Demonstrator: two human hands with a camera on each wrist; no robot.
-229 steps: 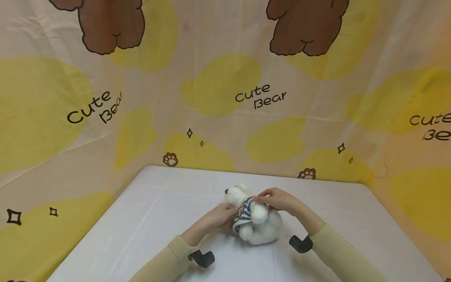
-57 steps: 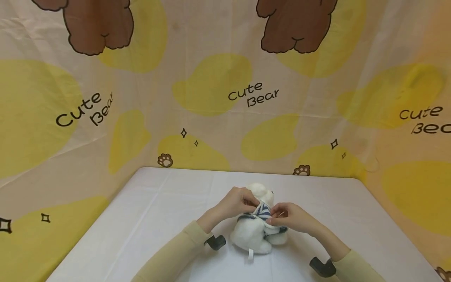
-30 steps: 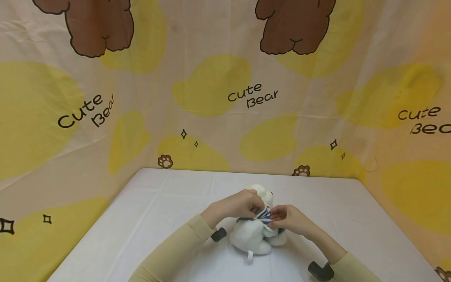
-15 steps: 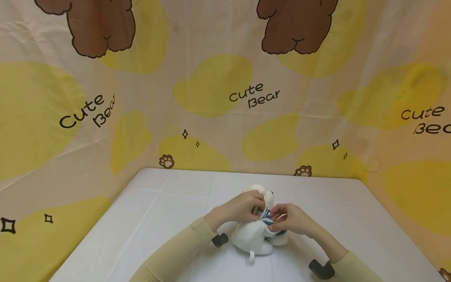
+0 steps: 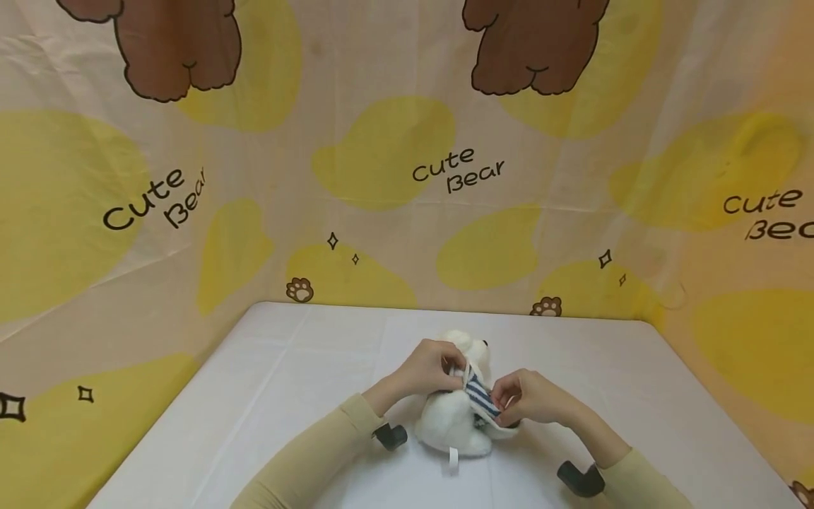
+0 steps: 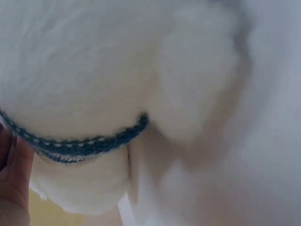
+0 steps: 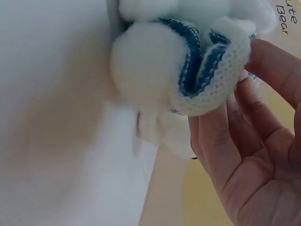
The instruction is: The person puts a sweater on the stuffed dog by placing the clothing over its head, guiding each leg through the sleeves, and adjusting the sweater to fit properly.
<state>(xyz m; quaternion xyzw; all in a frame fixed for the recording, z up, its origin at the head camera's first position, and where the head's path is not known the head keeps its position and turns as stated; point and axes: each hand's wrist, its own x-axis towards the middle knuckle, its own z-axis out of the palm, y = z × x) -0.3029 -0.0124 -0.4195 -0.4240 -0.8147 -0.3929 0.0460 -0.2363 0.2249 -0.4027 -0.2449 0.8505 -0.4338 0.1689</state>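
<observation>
A white plush bear [image 5: 445, 426] sits on the table with its back half-turned to me, its head leaning away. It wears a blue-and-white striped knitted sweater [image 5: 481, 397], stretched between both hands. My left hand [image 5: 425, 369] pinches the sweater's edge just below the bear's head. In the right hand [image 5: 535, 398], thumb and fingers grip the lower edge near the bear's side. The right wrist view shows that knitted edge [image 7: 214, 80] folded beside a round white paw [image 7: 148, 66]. Up close in the left wrist view, a dark blue hem [image 6: 89, 145] crosses the fur.
A white cloth covers the table [image 5: 318, 353]. A small white tag [image 5: 453, 459] hangs from the bear's rear. Black wrist mounts [image 5: 581, 480] sit below the sleeves. Behind stands a yellow-and-cream curtain [image 5: 381, 152] printed with bears and lettering.
The bear earlier faced left; now its back is toward me. Over the last half second, the right hand drew the sweater's edge down and right, baring more stripes, while the left hand shifted slightly left.
</observation>
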